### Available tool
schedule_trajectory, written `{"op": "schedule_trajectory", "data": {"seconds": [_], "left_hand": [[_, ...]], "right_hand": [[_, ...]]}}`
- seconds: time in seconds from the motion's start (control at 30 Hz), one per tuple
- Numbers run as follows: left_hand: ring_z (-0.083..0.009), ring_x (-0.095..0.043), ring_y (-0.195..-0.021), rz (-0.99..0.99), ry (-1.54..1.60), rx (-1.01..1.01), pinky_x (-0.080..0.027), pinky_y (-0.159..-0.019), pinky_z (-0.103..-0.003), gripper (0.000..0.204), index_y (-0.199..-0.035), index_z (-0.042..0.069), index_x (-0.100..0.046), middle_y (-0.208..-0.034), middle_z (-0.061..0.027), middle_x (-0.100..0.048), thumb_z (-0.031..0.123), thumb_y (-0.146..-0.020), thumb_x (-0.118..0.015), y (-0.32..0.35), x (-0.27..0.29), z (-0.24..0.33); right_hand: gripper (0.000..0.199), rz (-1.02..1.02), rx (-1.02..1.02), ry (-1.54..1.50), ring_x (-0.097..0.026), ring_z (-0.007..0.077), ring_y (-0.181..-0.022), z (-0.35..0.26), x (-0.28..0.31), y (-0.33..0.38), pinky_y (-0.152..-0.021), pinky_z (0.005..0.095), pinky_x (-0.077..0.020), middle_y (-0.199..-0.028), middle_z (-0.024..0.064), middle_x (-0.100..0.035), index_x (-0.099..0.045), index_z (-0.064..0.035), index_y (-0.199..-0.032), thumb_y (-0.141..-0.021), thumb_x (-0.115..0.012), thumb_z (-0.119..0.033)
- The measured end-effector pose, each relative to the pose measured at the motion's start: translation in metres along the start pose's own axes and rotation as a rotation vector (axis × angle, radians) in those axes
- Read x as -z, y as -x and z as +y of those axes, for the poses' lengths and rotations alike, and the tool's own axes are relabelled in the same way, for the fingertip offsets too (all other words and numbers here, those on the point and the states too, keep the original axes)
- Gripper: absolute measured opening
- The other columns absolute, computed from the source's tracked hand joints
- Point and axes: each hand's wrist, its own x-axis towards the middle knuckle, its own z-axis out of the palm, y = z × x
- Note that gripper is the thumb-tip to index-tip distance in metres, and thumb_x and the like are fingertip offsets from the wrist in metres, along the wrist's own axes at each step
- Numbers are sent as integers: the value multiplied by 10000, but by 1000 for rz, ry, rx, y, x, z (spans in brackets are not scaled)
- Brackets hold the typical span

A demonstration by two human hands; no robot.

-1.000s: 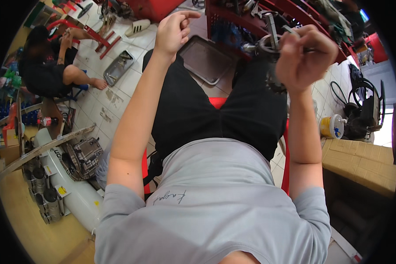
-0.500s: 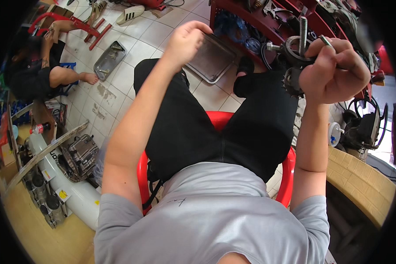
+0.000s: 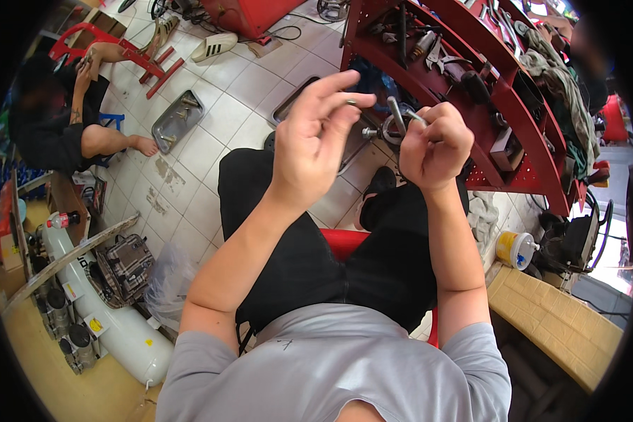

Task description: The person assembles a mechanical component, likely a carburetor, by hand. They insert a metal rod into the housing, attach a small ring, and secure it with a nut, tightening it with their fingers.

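My left hand (image 3: 308,151) is raised over my left thigh, thumb and fingertips pinching a small metal piece (image 3: 350,103) too small to identify. A little to its right, my right hand (image 3: 436,148) is closed beside a ring-shaped metal part (image 3: 389,131). A threaded rod (image 3: 396,112) and a bolt (image 3: 369,132) stick out of that part. At the right thumb and forefinger shows a short thin pin (image 3: 416,118). The right fingers partly hide the ring's grip. The two hands are apart.
A red tool rack (image 3: 499,151) with pliers and rags stands ahead right. A metal tray (image 3: 288,105) lies on the floor behind my left hand; another tray (image 3: 163,137) holds metal parts near a seated person (image 3: 84,105). A white tank (image 3: 119,330) is at left.
My right hand has moved left with the ring-shaped part, closing in on the left hand. The left hand has turned and lowered a little, and the small piece in its fingertips now shows.
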Motion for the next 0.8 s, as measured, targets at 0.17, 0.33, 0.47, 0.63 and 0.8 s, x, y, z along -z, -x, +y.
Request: {"op": "schedule_trajectory", "data": {"seconds": [0.17,0.33,0.47,0.63,0.8], "left_hand": [[-138,-583,-821,-30,-212,-331,-465,-722,-247,224,-1000,35,-658,-933,-55,-687,45,-786,-721,-15,-1,-12],[-165,-530,-830,-25,-211,-262,-454,-723,-281,222,-882,87,-746,-829,-13,-610,49,-670,-798,-19,-1,-13],[-145,-550,-893,-203,-200,-320,-489,-760,-261,286,-952,17,-715,-909,-38,-562,-49,-681,-778,-23,4,-16],[-172,-515,-888,-183,-109,-315,-445,-783,-291,240,-856,102,-746,-886,4,-684,11,-641,-800,-26,6,-20],[-169,-515,-892,-262,-88,-369,-435,-799,-292,220,-819,106,-730,-868,13,-709,4,-637,-799,-31,9,-18]], "right_hand": [[364,-76,10,33,-355,174,-413,1,4,0,-438,302,-265,-565,21,-437,-427,-66,-864,-587,-596,98],[371,-59,75,37,-376,168,-415,5,1,1,-447,296,-275,-564,15,-451,-439,-64,-890,-593,-594,94],[401,-31,80,2,-400,169,-428,0,-7,0,-452,290,-279,-582,16,-470,-447,-61,-904,-567,-594,99],[424,-34,86,-39,-395,167,-429,-5,-10,3,-453,290,-274,-591,20,-466,-444,-56,-902,-540,-598,102],[237,-56,5,-72,-378,201,-479,-12,-7,6,-462,322,-316,-628,83,-501,-390,-70,-829,-728,-548,76]]}}
